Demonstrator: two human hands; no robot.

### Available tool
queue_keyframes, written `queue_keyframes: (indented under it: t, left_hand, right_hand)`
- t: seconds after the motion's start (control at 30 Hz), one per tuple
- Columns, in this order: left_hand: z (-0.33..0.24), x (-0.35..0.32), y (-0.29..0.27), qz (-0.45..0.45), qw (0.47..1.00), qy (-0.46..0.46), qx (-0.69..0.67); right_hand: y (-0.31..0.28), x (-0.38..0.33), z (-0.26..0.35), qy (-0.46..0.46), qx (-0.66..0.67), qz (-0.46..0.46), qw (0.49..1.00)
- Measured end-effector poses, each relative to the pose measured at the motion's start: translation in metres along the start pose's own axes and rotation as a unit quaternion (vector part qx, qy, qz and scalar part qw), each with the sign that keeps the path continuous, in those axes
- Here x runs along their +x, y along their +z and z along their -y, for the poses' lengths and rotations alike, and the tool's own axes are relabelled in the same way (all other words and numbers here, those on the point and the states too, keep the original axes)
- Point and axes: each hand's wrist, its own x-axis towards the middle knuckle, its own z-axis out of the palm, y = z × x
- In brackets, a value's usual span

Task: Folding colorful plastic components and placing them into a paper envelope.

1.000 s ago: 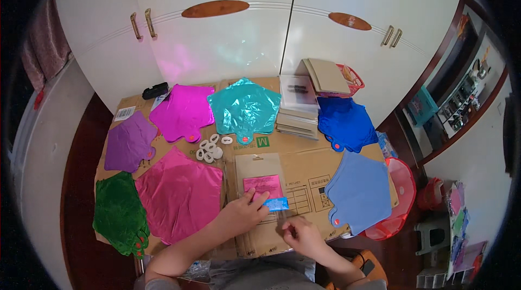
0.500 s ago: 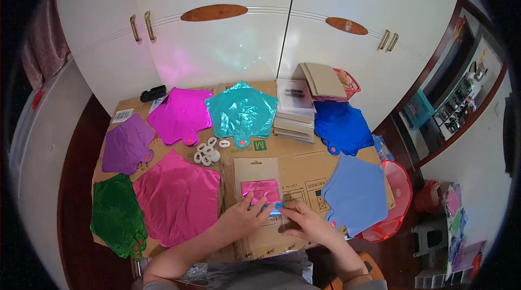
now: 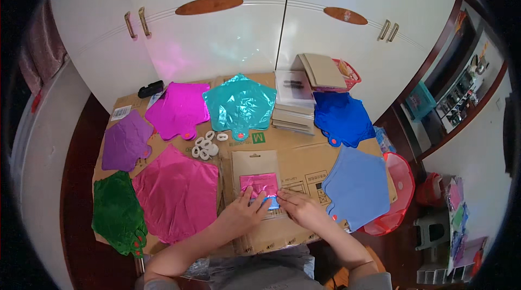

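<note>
A flat bag (image 3: 255,161) of clear film with a brown card back and a hang slot lies on the cardboard. On its lower part rest a folded pink foil balloon (image 3: 259,180) and a blue strip of folded foil (image 3: 274,203) below it. My left hand (image 3: 251,206) lies over both with its fingers spread and pressing down. My right hand (image 3: 296,204) touches the right edge of the foil with outstretched fingertips; its thumb is hard to see. The palms cover the bag's lower left and right.
Around the bag lie flat foil balloons: large pink (image 3: 182,192), green (image 3: 116,211), purple (image 3: 126,140), magenta (image 3: 179,109), teal (image 3: 241,106), dark blue (image 3: 343,119) and pale blue (image 3: 358,189). White rings (image 3: 205,146) sit near a stack of cards (image 3: 293,117). A red basin (image 3: 400,192) stands at right.
My right hand has moved left and up onto the foil's right edge, its fingers now closer together. My left hand stays on the foil. The whole view has shifted slightly.
</note>
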Motion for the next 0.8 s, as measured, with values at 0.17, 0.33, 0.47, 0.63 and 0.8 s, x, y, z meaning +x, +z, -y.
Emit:
queue_keyframes:
  t: [0.17, 0.33, 0.47, 0.63, 0.8]
  left_hand:
    - [-0.003, 0.008, -0.015, -0.019, 1.0, -0.022, 0.001]
    - [-0.024, 0.014, -0.018, -0.02, 0.997, -0.042, -0.063]
    - [-0.044, 0.021, -0.003, -0.049, 0.988, -0.077, -0.126]
    - [-0.06, 0.033, 0.003, -0.077, 0.981, -0.141, -0.11]
    - [-0.068, 0.036, 0.005, -0.025, 0.971, -0.197, -0.136]
  right_hand:
    - [0.0, 0.0, -0.003, -0.011, 0.009, -0.011, 1.0]
    - [-0.01, 0.007, -0.004, -0.031, 0.027, 0.007, 0.999]
    - [-0.015, 0.008, -0.006, -0.047, 0.026, 0.025, 0.998]
    - [-0.013, 0.003, -0.009, -0.017, 0.077, 0.032, 0.996]
    - [-0.013, 0.002, -0.01, -0.017, 0.093, 0.027, 0.995]
